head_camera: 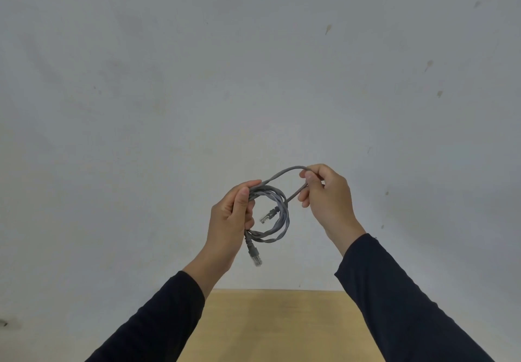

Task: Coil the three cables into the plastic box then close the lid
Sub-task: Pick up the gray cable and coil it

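A grey network cable (277, 222) is held up in the air in front of a pale wall, wound into several loops. My left hand (229, 225) grips the coil at its left side, thumb on top. My right hand (327, 195) pinches a free loop of the same cable that arches up from the coil. One clear plug (255, 257) hangs below my left hand. The other plug (266, 216) points into the middle of the coil. The plastic box and the other cables are out of view.
A light wooden table top (279, 325) shows at the bottom centre, between my dark sleeves. A grey-white wall (253, 65) with a few small marks fills the rest of the view.
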The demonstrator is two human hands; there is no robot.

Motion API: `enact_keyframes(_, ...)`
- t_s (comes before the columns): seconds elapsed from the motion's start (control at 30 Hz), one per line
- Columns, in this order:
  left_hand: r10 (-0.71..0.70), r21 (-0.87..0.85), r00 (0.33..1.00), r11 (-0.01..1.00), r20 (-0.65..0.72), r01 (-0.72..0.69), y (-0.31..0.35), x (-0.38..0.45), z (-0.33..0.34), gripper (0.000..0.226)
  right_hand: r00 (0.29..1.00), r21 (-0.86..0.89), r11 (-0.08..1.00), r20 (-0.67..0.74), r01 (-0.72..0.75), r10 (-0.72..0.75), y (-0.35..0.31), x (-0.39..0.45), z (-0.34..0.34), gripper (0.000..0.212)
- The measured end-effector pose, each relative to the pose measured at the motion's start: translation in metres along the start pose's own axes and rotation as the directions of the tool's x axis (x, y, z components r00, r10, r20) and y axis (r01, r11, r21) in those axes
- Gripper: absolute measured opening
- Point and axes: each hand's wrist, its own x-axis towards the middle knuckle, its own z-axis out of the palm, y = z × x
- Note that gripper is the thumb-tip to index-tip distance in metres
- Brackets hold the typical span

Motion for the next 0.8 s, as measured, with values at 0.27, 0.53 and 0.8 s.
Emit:
enact_keyframes(0.27,-0.08,-0.152,0.996,0.985,-0.029,0.075,0.0,0.007,0.004,0.03,0.958,0.128,0.974,0.244,-0.184,0.149,0.016,-0.012,0.013,0.023)
enact_keyframes(0.53,-0.057,-0.171,0.994,0.984,-0.096,0.04,-0.005,0.018,-0.001,0.029,0.943,0.203,0.976,0.333,-0.076,0.004,0.023,-0.032,0.025,0.03)
enact_keyframes(0.8,-0.154,-0.197,0.988,0.969,-0.013,0.148,-0.029,0.003,0.002,0.028,0.975,-0.14,0.969,-0.059,0.206,-0.216,0.057,-0.055,0.054,0.042)
